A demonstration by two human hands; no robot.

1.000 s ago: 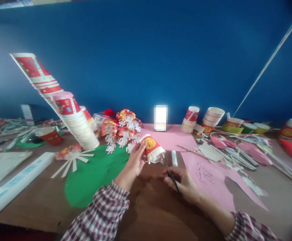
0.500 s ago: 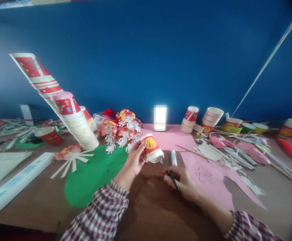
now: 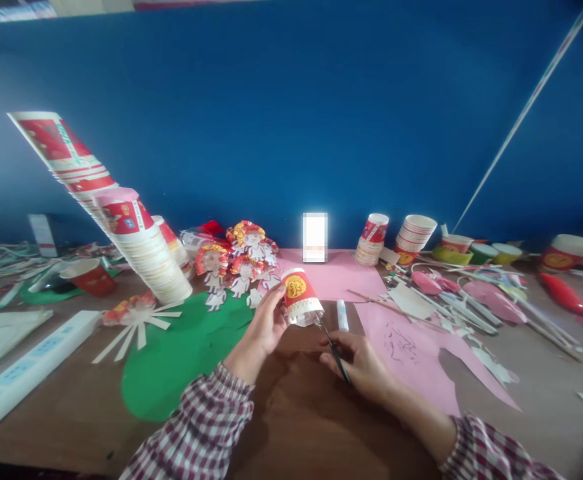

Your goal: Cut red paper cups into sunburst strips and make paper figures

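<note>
1. paper cup (image 3: 302, 298), tilted above the table (image 3: 291, 427), is pinched in the left hand (image 3: 263, 327).
2. right hand (image 3: 364, 368) grips a slender dark tool (image 3: 340, 362), tip at the cup's lower edge.
3. that edge looks partly cut; what remains cannot be told.

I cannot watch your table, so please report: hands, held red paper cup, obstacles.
Left hand gripping cup. Right hand holding slim dark tool, tip at cup's lower edge. White cylindrical tube beyond right hand.
</note>
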